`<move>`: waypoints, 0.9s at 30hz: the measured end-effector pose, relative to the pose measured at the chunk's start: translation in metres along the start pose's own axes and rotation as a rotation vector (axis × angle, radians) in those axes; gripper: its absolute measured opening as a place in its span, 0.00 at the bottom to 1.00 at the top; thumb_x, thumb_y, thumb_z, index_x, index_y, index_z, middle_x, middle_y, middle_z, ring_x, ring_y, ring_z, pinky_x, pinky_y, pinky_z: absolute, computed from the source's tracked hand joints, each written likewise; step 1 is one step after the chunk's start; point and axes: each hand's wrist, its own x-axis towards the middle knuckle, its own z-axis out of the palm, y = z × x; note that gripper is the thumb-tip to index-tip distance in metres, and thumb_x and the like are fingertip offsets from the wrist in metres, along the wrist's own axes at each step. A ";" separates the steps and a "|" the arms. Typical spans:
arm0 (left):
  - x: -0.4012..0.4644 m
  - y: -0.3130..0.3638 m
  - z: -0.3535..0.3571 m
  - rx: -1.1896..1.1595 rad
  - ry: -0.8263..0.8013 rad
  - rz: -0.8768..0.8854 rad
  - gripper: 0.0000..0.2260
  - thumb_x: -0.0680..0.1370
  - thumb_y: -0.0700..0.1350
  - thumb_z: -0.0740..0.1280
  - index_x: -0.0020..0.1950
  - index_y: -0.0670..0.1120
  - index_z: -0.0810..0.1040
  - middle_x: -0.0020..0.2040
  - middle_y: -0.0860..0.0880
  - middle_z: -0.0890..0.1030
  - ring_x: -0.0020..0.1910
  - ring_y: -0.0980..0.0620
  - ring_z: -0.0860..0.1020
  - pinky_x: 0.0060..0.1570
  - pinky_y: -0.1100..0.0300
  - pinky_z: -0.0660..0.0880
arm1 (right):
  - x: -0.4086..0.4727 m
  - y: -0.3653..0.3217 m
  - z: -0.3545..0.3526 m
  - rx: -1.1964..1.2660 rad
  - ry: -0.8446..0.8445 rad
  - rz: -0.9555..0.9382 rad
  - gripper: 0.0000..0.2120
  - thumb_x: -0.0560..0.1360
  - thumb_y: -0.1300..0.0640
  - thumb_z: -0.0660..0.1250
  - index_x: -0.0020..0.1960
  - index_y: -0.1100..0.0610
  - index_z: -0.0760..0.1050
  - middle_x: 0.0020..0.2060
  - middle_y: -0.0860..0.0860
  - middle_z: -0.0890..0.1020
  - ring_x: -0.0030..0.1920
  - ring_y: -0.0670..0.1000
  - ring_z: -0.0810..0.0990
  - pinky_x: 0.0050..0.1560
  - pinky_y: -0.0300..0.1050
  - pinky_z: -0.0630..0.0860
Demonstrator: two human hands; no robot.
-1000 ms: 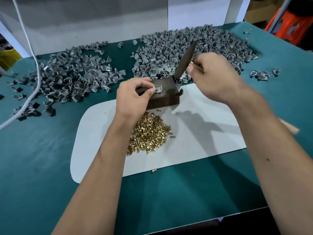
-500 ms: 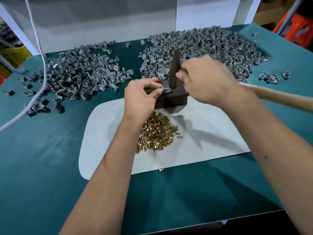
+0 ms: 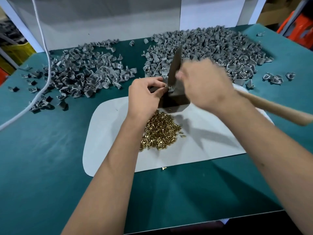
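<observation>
My left hand [image 3: 144,97] pinches a small grey part with a brass rivet [image 3: 169,87] on top of a dark block [image 3: 174,101]. My right hand [image 3: 203,85], blurred by motion, grips a hammer close to its dark metal head [image 3: 175,65]. The head stands tilted with its lower end right at the pinched part. The hammer's wooden handle [image 3: 274,109] sticks out to the right behind my wrist. A pile of brass rivets [image 3: 160,133] lies on the white mat [image 3: 211,141] just in front of the block.
Two heaps of grey parts lie on the green table: one at back left [image 3: 81,73], a larger one at back right [image 3: 211,51]. A white cable [image 3: 45,48] runs down the left side. One loose rivet [image 3: 164,168] lies at the mat's front edge.
The hammer head swung down from a raised tilt onto the pinched part and now leans slightly right above it. My left hand stayed pinching the part on the block.
</observation>
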 end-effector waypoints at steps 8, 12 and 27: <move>0.001 -0.002 0.000 0.021 -0.007 0.008 0.04 0.75 0.35 0.75 0.48 0.42 0.88 0.58 0.49 0.85 0.55 0.53 0.84 0.63 0.54 0.78 | 0.003 0.004 -0.001 -0.013 0.075 -0.011 0.13 0.85 0.49 0.58 0.54 0.56 0.76 0.40 0.58 0.79 0.40 0.63 0.78 0.40 0.50 0.71; -0.001 0.002 0.000 -0.011 -0.006 -0.014 0.04 0.75 0.34 0.74 0.48 0.41 0.88 0.58 0.48 0.85 0.55 0.52 0.84 0.63 0.54 0.79 | 0.009 0.005 -0.006 -0.124 -0.087 -0.010 0.13 0.84 0.47 0.58 0.53 0.54 0.77 0.41 0.56 0.77 0.41 0.61 0.75 0.42 0.50 0.70; 0.001 -0.002 -0.001 -0.034 -0.006 -0.014 0.04 0.75 0.35 0.75 0.47 0.43 0.88 0.58 0.48 0.85 0.55 0.53 0.84 0.63 0.53 0.79 | 0.003 0.003 0.001 -0.041 0.016 -0.001 0.11 0.85 0.49 0.58 0.54 0.55 0.75 0.40 0.57 0.76 0.41 0.63 0.78 0.41 0.50 0.69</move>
